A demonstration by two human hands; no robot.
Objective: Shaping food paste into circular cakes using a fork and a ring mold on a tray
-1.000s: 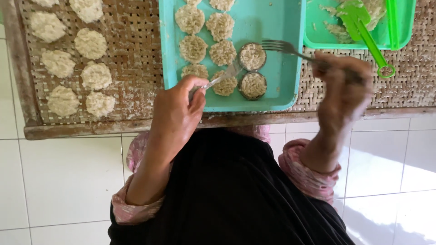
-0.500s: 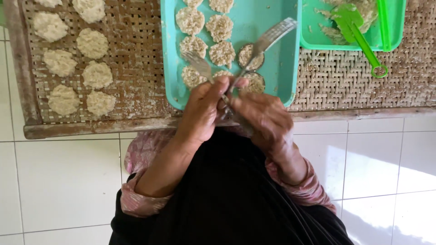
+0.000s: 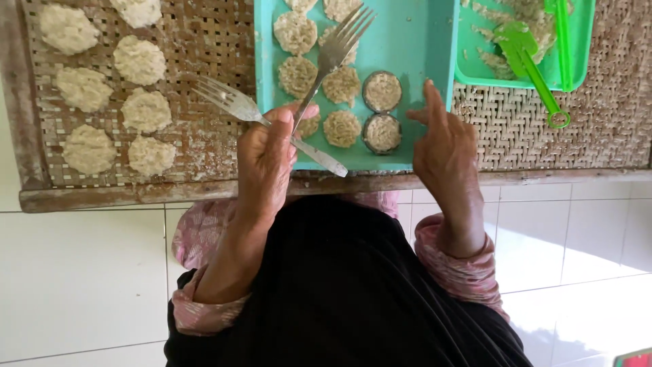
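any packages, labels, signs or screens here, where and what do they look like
None in view: no package, label, sign or screen.
The nearest things to containers are two plain plastic trays on the woven mat, both unmarked:
teal tray, centre, rectangular, holding round patties.
green tray, upper right, rectangular, holding a green spatula.

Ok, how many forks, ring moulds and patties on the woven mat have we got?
Forks: 2
Ring moulds: 2
Patties on the mat, in view: 7
Total: 11
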